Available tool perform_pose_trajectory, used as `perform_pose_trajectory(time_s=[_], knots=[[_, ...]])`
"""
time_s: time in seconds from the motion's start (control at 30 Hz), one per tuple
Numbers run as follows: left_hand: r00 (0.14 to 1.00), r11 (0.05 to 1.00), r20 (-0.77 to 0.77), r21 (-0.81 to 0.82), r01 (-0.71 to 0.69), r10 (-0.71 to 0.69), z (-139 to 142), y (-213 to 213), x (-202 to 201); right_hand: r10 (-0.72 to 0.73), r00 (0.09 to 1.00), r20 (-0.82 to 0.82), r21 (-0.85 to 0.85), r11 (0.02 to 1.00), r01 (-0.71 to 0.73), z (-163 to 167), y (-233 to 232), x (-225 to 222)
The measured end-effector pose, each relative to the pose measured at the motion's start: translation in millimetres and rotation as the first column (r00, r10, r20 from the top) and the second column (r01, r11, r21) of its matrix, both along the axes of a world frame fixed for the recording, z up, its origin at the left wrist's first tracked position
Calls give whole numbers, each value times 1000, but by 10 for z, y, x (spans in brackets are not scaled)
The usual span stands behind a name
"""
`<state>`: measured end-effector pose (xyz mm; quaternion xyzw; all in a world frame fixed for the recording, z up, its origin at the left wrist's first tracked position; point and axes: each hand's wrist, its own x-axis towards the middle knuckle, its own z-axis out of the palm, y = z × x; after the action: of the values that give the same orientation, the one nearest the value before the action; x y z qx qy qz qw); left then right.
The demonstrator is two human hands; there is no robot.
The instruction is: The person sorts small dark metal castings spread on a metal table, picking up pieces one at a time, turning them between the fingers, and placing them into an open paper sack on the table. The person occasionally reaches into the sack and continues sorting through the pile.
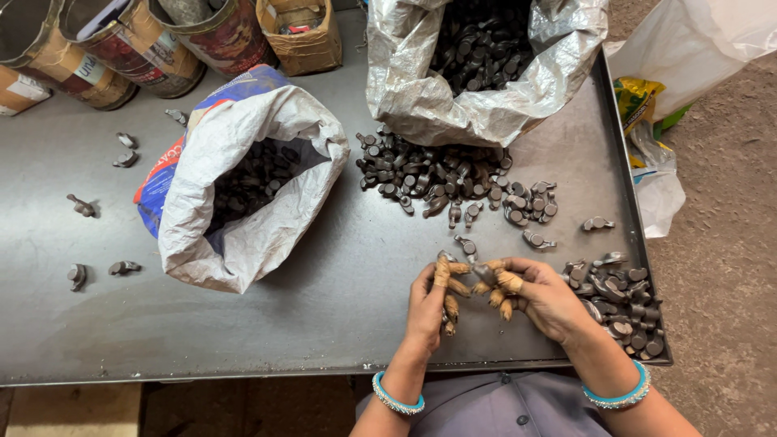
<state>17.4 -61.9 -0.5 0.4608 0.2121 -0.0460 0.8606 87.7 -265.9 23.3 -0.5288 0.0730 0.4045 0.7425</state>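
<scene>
Metal part (484, 272), small & dark, sits pinched btwn taped fingertips (508, 282) of right hand (544, 298); left hand (429, 301) fingers half curled, touching it from other side. Looks like mid-inspection/sorting step; next move calls for steady pinch grip. Loose parts pile (453, 182) just beyond on tray (340, 275), sorted heap (623, 303) at right, white sack (243, 186) left.

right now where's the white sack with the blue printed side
In the head view the white sack sits open on the left half of the metal table, left of the loose pile of metal parts and the silver sack.
</scene>
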Motion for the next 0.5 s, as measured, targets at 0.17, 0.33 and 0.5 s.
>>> perform_pose_trajectory(time_s=[0.17, 0.33, 0.5], knots=[[995, 953, -91, -304, 9, -38, -49, 77, -84, 150, 882, 446, -418, 906, 57, 135, 324, 3], [993, 981, -113, -188, -51, 30, -36, 318, -60, 536, 340, 772, -633, 602, 487, 274, 624, 155], [987, 997, -145, 49, -64, 71, 65, 441, -79, 507, 398, 764, -643, 643, 415, 224, 693, 206]])
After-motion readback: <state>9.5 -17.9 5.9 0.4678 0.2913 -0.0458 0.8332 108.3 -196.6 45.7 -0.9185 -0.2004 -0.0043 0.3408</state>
